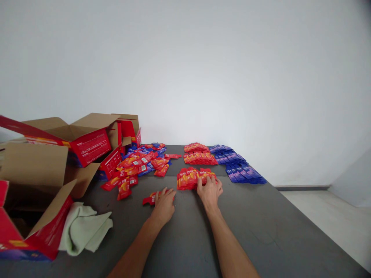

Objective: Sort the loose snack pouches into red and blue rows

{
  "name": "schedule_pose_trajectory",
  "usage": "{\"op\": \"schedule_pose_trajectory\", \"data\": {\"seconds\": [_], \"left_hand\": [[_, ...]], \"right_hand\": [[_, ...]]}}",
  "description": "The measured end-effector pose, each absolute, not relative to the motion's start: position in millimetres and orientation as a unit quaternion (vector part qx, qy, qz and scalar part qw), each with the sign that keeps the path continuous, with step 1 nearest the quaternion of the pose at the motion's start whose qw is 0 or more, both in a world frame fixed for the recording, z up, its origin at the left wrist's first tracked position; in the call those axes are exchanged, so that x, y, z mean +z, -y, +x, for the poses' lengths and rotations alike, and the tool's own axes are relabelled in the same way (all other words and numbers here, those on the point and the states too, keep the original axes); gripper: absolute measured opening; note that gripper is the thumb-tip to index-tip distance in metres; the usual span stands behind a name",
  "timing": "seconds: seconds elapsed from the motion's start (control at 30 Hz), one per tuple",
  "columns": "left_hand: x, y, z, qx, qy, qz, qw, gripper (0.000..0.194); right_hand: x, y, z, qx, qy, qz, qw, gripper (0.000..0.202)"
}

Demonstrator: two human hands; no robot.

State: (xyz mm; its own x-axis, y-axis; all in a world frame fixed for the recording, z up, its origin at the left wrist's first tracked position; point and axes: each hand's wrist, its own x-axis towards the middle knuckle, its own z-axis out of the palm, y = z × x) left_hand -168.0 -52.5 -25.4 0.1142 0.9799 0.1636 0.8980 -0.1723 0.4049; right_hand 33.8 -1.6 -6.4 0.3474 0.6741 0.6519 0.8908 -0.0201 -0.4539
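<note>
My left hand (164, 204) is over a single red packet (149, 199) on the dark table, its fingers curled onto the packet's right part. Ahead of my body, my right hand (210, 190) has thumb and fingers on a packet at the right end of a short overlapping row of red packets (187, 178). The hand covers part of that end. Behind this row lie two more rows of red packets (199, 158). Several overlapping rows of blue-purple packets (243, 173) are to the right of them.
A loose heap of mixed red and blue packets (136, 164) spreads on the left, with a lone red packet (173, 156) beside it. Open red cartons (91, 146) stand along the left side. A pale green cloth (85, 227) lies by the nearest carton (49, 231). A wall rises behind.
</note>
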Motion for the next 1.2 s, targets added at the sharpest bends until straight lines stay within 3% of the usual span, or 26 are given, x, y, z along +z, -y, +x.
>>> {"op": "schedule_pose_trajectory", "data": {"seconds": [0.17, 0.27, 0.53, 0.7, 0.8, 1.07, 1.2], "left_hand": [[-18, 51, -168, 0.243, -0.603, 0.754, 0.092, 0.056], [-8, 51, -170, 0.288, -0.583, 0.755, 0.087, 0.052], [13, 52, -177, 0.412, -0.573, 0.705, 0.061, 0.038], [17, 57, -175, 0.489, -0.519, 0.698, 0.067, 0.034], [20, 60, -173, 0.508, -0.465, 0.72, 0.085, 0.033], [31, 70, -171, 0.533, -0.426, 0.722, 0.118, 0.031], [28, 68, -172, 0.599, -0.439, 0.651, 0.16, 0.041]], "right_hand": [[13, 13, 20, -0.115, 0.602, -0.642, 0.461, 0.034], [21, 24, 4, -0.049, 0.672, -0.556, 0.487, 0.031], [20, 50, -32, 0.225, 0.661, -0.531, 0.481, 0.042], [12, 48, -39, 0.527, 0.545, -0.452, 0.471, 0.059], [13, 48, -42, 0.637, 0.467, -0.37, 0.489, 0.059], [33, 55, -39, 0.67, 0.431, -0.255, 0.549, 0.037], [33, 54, -39, 0.649, 0.396, -0.273, 0.589, 0.034]]}}
